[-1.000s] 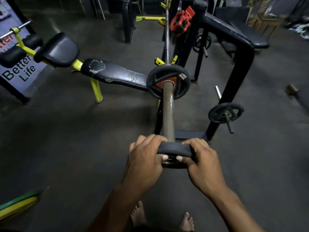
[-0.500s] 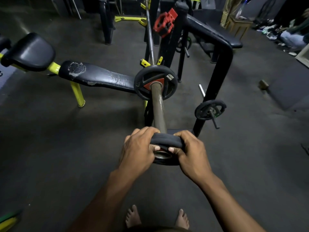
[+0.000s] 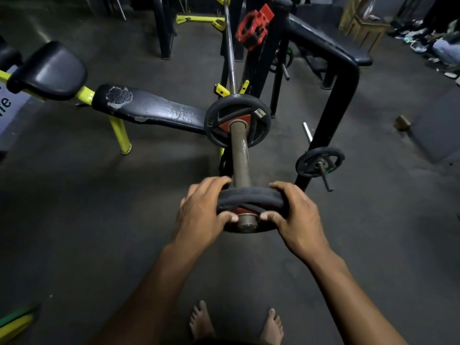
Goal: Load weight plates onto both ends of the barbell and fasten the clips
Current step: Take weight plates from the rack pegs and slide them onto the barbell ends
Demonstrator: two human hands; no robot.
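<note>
Closest to the person, above two bare feet point(image 3: 236, 322), both hands are wrapped round a small black weight plate point(image 3: 249, 199). The left hand point(image 3: 201, 212) grips its left rim and the right hand point(image 3: 296, 215) its right rim, fingers curled over the top edge and thumbs pressed on the near face. The plate's hole is just over the tip of the barbell sleeve point(image 3: 241, 155), whose end shows through the centre between the thumbs.

So the step in hand looks like threading this second plate onto the near end. Next, I'd say, it needs a level, straight push along the sleeve, kept square so it doesn't bind, until it sits against the first plate point(image 3: 237, 120), which rests further up the sleeve by the rack.

Beyond that, a red clip point(image 3: 254, 27) hangs on the black upright; it would have to be fetched afterwards. Another small plate point(image 3: 319, 161) sits on a storage peg to the right, and the worn bench point(image 3: 149, 108) stretches left. The far end of the bar is out of sight.
</note>
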